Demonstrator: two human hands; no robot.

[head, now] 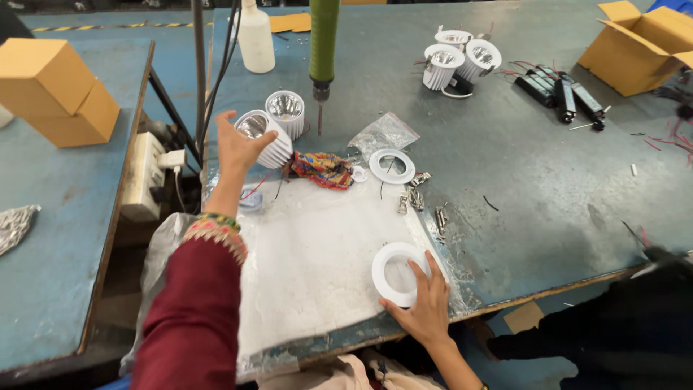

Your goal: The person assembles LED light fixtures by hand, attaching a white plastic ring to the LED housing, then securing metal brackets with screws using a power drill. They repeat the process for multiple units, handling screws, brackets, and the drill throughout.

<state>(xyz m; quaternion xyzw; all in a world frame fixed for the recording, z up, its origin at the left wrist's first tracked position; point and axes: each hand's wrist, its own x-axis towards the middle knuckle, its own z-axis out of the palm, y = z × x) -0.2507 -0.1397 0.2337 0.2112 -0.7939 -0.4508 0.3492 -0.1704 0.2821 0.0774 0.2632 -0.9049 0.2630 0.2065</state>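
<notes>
Two hands work over a grey-blue worktop (548,195), a white foam sheet (317,253) spread at its near edge. Far left of the sheet, the left hand (242,148) grasps a ribbed white lamp housing (266,137), its long axis tilted, reflector facing up-left. Near right, the right hand (426,307) rests flat, fingers released, touching a white trim ring (397,274).
</notes>
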